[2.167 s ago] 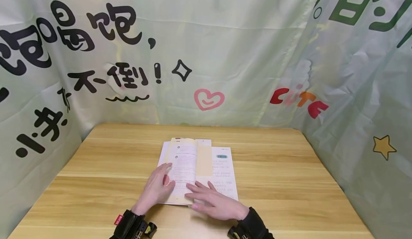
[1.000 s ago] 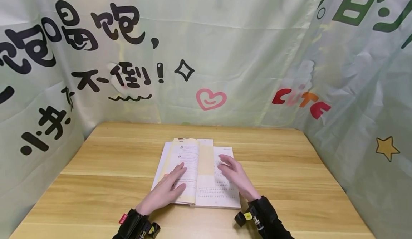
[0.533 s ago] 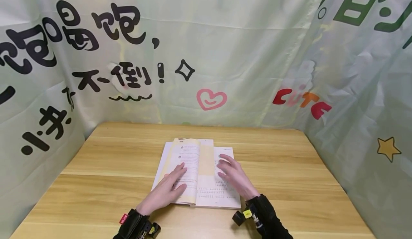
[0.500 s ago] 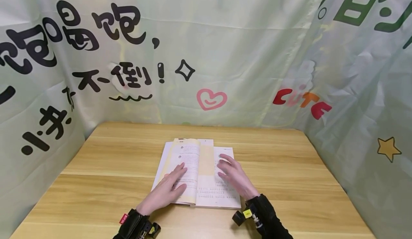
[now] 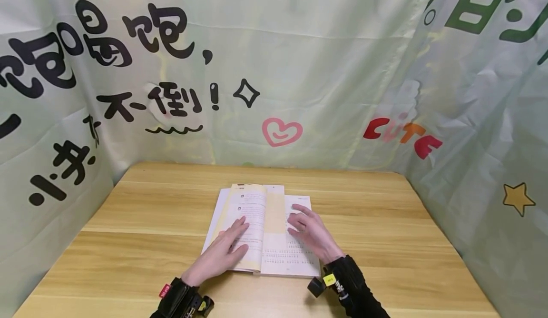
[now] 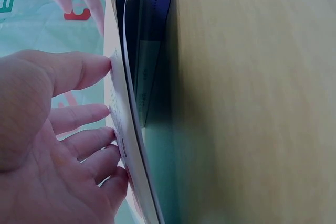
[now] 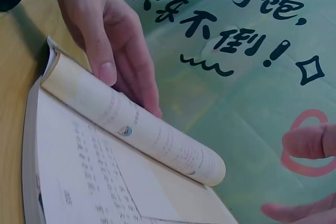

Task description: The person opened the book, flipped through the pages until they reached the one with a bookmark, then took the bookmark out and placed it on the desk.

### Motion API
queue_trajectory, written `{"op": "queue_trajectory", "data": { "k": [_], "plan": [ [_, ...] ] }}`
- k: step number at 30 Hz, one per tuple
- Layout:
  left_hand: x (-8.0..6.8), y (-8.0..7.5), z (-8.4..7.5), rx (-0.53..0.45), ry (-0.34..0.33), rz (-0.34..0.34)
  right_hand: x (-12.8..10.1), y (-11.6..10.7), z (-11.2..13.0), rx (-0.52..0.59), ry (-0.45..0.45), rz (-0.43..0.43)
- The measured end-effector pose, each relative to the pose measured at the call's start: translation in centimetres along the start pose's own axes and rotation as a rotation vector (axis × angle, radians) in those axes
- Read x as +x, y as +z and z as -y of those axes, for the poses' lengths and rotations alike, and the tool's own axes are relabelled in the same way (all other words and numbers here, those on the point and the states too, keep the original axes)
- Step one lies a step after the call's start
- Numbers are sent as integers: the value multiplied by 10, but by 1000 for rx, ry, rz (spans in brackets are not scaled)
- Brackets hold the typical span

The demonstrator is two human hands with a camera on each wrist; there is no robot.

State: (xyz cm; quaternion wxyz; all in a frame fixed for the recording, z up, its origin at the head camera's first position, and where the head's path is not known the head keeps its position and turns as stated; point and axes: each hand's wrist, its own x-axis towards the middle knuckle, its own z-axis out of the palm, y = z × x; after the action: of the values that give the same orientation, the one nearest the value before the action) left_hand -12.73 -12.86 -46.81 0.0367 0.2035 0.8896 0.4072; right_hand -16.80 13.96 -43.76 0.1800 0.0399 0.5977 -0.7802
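Lying open, book (image 5: 265, 232) spine pointing away

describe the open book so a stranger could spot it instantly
On the wooden table hemmed in by green printed curtains, look at the near middle. The open book lies flat there, left hand pressing its curled cream left pages, right hand on the white printed page.

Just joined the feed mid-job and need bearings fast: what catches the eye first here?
An open paperback book with printed white and cream pages lies in the middle of the light wooden table. The left hand presses straight fingers on its curled-over left pages, and the right hand rests over the right page. Behind hangs a pale green cloth backdrop with black lettering and a pink heart.
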Motion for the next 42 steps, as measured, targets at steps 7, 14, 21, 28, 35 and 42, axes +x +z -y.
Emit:
{"op": "queue_trajectory", "data": {
  "k": [7, 14, 21, 28, 35, 42],
  "plan": [
    [0, -1, 1, 11, 10, 4, 0, -2, 2, 47, 35, 43],
    [0, -2, 1, 12, 34, 10, 2, -5, 3, 105, 63, 86],
    [-1, -2, 2, 8, 35, 11, 6, -8, 1, 70, 47, 106],
    [0, -2, 3, 8, 42, 12, 12, -4, 0, 19, 33, 57],
    [1, -1, 4, 4, 38, 16, 19, 3, -5, -98, -8, 16],
    [1, 0, 5, 6, 44, 17, 30, 8, -15, -345, -36, -51]
  ]
}}
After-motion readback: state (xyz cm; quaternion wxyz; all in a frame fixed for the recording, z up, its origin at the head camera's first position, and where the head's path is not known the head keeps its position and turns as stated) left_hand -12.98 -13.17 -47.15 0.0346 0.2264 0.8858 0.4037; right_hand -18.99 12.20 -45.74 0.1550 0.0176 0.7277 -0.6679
